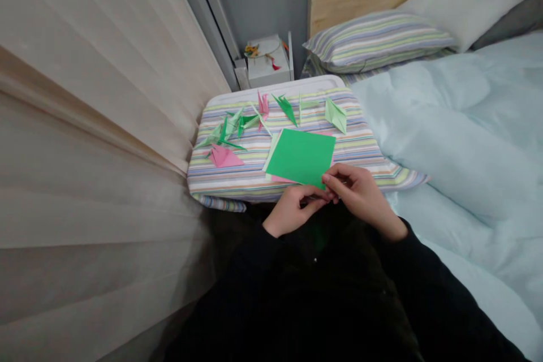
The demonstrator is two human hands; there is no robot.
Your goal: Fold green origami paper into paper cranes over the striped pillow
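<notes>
A green paper sheet (302, 155) lies on top of a stack on the striped cloth (254, 174), with pale green and pink edges showing beneath it. My left hand (296, 208) and my right hand (358, 195) meet at the sheet's near right corner. Both have their fingers pressed together, and what they pinch is too small to make out. Folded paper figures stand and lie beyond and left of the stack: a pink one (224, 156), a green one (285, 109), a pale green one (336, 116) and several more.
A light curtain (97, 153) hangs along the left. To the right is a bed with a pale blue duvet (445, 124) and a striped pillow (382, 42). A small white box (268, 68) with a tasselled cord stands behind the cloth-covered surface.
</notes>
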